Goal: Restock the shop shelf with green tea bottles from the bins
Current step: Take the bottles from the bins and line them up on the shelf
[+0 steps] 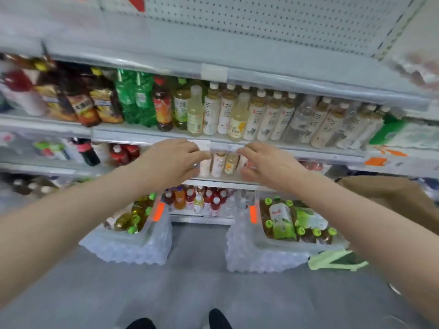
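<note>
Now left hand [172, 160] and right hand [268, 163] reach out empty, fingers loosely curled; bottles [218, 163] stand between them, bins [247, 245] sit below.

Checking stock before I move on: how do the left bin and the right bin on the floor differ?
The left bin shows mostly amber bottles, some tilted; the right bin has green-labelled bottles lying flat on top. The left bin's orange tag sits on its right wall, the right bin's on its left wall. Both are translucent white, stand on the floor and hold green-capped bottles.
</note>
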The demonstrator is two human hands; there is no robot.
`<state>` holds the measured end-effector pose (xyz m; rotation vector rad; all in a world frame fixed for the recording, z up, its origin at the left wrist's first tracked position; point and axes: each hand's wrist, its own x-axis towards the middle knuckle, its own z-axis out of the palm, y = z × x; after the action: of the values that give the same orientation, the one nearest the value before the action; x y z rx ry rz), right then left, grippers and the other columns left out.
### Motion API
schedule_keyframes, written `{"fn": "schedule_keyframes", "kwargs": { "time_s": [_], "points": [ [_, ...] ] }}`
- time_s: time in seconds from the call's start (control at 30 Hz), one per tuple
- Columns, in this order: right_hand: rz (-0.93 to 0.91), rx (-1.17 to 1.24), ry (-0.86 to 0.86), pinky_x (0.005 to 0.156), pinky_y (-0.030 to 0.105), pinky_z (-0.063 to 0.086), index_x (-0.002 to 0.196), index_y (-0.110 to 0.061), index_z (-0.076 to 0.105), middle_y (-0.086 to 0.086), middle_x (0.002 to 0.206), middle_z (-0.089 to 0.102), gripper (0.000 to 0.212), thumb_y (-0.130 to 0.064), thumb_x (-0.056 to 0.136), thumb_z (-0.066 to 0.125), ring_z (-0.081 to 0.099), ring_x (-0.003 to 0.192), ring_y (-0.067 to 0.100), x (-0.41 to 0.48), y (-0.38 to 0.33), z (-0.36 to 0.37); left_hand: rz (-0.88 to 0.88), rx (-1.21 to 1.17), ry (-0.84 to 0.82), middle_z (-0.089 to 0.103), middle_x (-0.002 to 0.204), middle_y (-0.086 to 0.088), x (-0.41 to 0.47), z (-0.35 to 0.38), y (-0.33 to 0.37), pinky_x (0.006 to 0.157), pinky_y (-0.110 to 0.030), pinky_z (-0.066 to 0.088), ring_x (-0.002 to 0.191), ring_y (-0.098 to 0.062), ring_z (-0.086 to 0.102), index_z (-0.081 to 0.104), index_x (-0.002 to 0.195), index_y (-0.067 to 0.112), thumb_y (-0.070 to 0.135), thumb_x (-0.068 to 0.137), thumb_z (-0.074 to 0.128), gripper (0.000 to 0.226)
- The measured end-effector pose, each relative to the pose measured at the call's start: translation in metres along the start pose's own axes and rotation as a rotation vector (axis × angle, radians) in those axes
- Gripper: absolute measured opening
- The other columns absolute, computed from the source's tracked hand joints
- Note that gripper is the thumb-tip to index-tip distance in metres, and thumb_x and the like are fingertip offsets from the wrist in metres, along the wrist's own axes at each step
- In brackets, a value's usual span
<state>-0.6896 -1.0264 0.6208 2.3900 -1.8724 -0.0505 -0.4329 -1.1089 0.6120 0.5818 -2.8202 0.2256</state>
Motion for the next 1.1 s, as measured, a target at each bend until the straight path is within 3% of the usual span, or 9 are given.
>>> {"fn": "schedule_keyframes", "kwargs": {
  "time_s": [0.13, 0.27, 0.43, 0.63, 0.8, 0.93, 1.03, 1.1],
  "points": [
    [-0.142, -0.033, 0.068, 0.095, 0.041, 0.049, 0.143, -0.018, 0.045, 0.005, 0.134, 0.055, 0.05, -0.046, 0.101, 0.045, 0.052, 0.121, 0.026, 0.055, -0.065, -0.024, -0.143, 0.042, 0.021, 0.069, 0.1, -0.007, -0.082, -0.023, -0.042, 0.07, -0.037, 0.054, 0.087, -0.028, 0.065, 0.065, 0.121, 0.014, 0.027, 0.088, 0.065, 0.035],
    [-0.335, -0.085, 0.112, 0.094, 0.037, 0.048, 0.141, -0.016, 0.048, 0.006, 0.133, 0.057, 0.05, -0.045, 0.101, 0.046, 0.055, 0.12, 0.026, 0.128, -0.165, -0.039, -0.311, 0.074, 0.026, 0.069, 0.101, -0.007, -0.191, -0.046, -0.103, 0.073, -0.039, 0.054, 0.089, -0.029, 0.065, 0.066, 0.118, 0.013, 0.029, 0.087, 0.068, 0.035],
    [-0.489, -0.044, 0.135, 0.093, 0.042, 0.052, 0.135, -0.01, 0.054, 0.012, 0.125, 0.063, 0.053, -0.045, 0.098, 0.042, 0.06, 0.112, 0.032, 0.214, -0.296, -0.035, -0.5, 0.115, 0.018, 0.068, 0.105, -0.007, -0.321, -0.065, -0.184, 0.073, -0.039, 0.053, 0.091, -0.03, 0.065, 0.065, 0.121, 0.015, 0.029, 0.086, 0.069, 0.037],
    [-0.539, 0.057, 0.156, 0.095, 0.044, 0.051, 0.136, -0.009, 0.054, 0.012, 0.127, 0.062, 0.048, -0.037, 0.098, 0.056, 0.059, 0.115, 0.033, 0.296, -0.417, -0.015, -0.642, 0.095, 0.022, 0.068, 0.098, -0.011, -0.445, -0.075, -0.266, 0.067, -0.042, 0.056, 0.085, -0.034, 0.065, 0.067, 0.117, 0.011, 0.039, 0.091, 0.048, 0.042],
    [-0.557, 0.064, 0.112, 0.085, 0.041, 0.051, 0.13, -0.011, 0.056, 0.01, 0.12, 0.064, 0.044, -0.038, 0.097, 0.055, 0.06, 0.109, 0.031, 0.353, -0.48, 0.011, -0.753, 0.03, -0.031, 0.067, 0.103, -0.006, -0.512, -0.061, -0.325, 0.071, -0.042, 0.054, 0.093, -0.031, 0.063, 0.064, 0.124, 0.014, 0.029, 0.088, 0.064, 0.04],
    [-0.551, 0.13, 0.053, 0.077, 0.043, 0.056, 0.129, -0.009, 0.057, 0.01, 0.117, 0.065, 0.049, -0.042, 0.096, 0.044, 0.061, 0.108, 0.032, 0.407, -0.516, 0.039, -0.792, 0.027, -0.045, 0.068, 0.1, -0.005, -0.544, -0.036, -0.377, 0.067, -0.036, 0.05, 0.09, -0.032, 0.064, 0.067, 0.119, 0.015, 0.024, 0.083, 0.073, 0.037],
    [-0.53, 0.163, 0.037, 0.079, 0.047, 0.056, 0.129, -0.008, 0.057, 0.011, 0.117, 0.065, 0.045, -0.039, 0.096, 0.05, 0.061, 0.108, 0.033, 0.452, -0.543, 0.063, -0.789, 0.016, -0.085, 0.069, 0.096, -0.005, -0.567, -0.009, -0.424, 0.06, -0.03, 0.042, 0.085, -0.031, 0.064, 0.068, 0.116, 0.015, 0.022, 0.081, 0.076, 0.037],
    [-0.5, 0.193, 0.004, 0.075, 0.047, 0.057, 0.127, -0.008, 0.059, 0.012, 0.115, 0.065, 0.047, -0.041, 0.096, 0.046, 0.062, 0.105, 0.034, 0.487, -0.561, 0.081, -0.796, -0.041, -0.11, 0.068, 0.099, -0.005, -0.584, 0.01, -0.464, 0.067, -0.036, 0.05, 0.087, -0.032, 0.063, 0.066, 0.119, 0.016, 0.022, 0.082, 0.075, 0.038]
  ]
}}
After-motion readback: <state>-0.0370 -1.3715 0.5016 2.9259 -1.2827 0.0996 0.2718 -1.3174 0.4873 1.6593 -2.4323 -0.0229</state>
